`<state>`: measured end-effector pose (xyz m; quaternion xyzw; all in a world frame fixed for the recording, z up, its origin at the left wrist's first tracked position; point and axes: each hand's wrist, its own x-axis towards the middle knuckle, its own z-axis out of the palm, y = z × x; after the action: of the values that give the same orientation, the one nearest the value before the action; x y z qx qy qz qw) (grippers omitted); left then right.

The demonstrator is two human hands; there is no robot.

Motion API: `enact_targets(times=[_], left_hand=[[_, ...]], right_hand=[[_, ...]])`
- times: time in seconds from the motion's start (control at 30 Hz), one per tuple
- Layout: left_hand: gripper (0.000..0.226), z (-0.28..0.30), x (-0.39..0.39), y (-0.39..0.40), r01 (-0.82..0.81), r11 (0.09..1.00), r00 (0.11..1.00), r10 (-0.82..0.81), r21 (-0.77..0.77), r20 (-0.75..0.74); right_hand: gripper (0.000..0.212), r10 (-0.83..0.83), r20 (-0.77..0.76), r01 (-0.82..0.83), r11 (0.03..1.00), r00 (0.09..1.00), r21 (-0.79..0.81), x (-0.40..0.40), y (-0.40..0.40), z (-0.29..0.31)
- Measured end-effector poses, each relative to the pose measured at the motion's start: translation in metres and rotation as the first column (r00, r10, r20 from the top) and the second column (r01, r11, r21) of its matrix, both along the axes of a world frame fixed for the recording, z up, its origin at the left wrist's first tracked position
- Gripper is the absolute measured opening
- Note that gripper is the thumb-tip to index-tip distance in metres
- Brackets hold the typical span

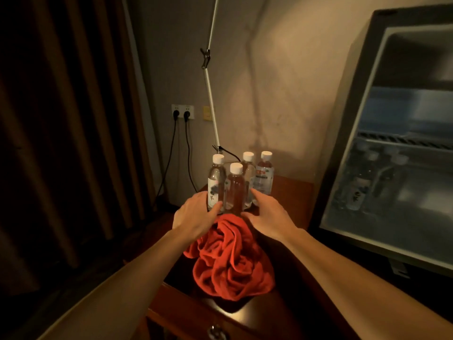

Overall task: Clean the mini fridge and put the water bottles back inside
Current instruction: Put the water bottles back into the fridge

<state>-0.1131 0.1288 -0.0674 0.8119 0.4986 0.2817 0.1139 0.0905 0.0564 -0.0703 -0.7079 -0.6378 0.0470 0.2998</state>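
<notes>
Four water bottles (241, 180) are flanked by two hands on a dark wooden cabinet (289, 246)

The left hand (196, 214) is laid against the near-left bottle (217, 184), its thumb across the base, fingers only loosely bent; the right hand (267, 213) is held flat and outstretched just right of the cluster, nothing clasped. The bottles are of clear plastic, white-capped and upright. A crumpled red cloth (232, 263) is bunched directly beneath both wrists. To the right of the right hand the mini fridge (397, 143) is seen, its pale front glossy. Behind the bottles a beige wall with a socket (182, 111) is visible
</notes>
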Motion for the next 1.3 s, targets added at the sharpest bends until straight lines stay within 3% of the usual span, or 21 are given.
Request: enact_targets(times=[0.1, 0.2, 0.3, 0.53, 0.8, 1.1, 1.3], left_hand=[[0.047, -0.002, 0.014, 0.019, 0.060, 0.982, 0.980, -0.024, -0.177, 0.197], [0.037, -0.007, 0.031, 0.034, 0.131, 0.951, 0.906, 0.000, -0.281, 0.424], [0.040, -0.016, 0.042, 0.049, 0.121, 0.951, 0.862, 0.041, -0.284, 0.506], [0.055, -0.030, 0.043, 0.071, 0.109, 0.974, 0.848, 0.013, -0.197, 0.530], [0.051, -0.026, 0.036, 0.048, 0.085, 0.993, 0.834, -0.026, -0.081, 0.551], [0.048, 0.028, 0.049, -0.027, 0.230, 0.971, 0.777, -0.224, 0.065, 0.589], [0.041, 0.040, 0.091, -0.097, 0.367, 0.926, 0.743, -0.351, 0.092, 0.569]], right_hand=[[0.064, -0.045, -0.353, 0.075, 0.995, 0.935, 0.071, -0.004, 0.016, -0.006], [0.068, -0.024, -0.501, 0.078, 0.993, 0.865, 0.086, -0.008, 0.034, -0.014], [0.066, 0.011, -0.573, 0.048, 0.995, 0.819, 0.088, -0.012, 0.048, -0.024], [0.043, 0.056, -0.614, 0.060, 0.984, 0.787, 0.166, -0.016, 0.060, -0.035], [0.049, 0.085, -0.614, 0.107, 0.957, 0.784, 0.269, -0.013, 0.040, -0.027], [0.063, 0.053, -0.565, 0.209, 0.897, 0.824, 0.389, 0.009, -0.053, 0.020], [0.040, 0.040, -0.571, 0.268, 0.855, 0.820, 0.445, 0.043, -0.144, 0.043]])
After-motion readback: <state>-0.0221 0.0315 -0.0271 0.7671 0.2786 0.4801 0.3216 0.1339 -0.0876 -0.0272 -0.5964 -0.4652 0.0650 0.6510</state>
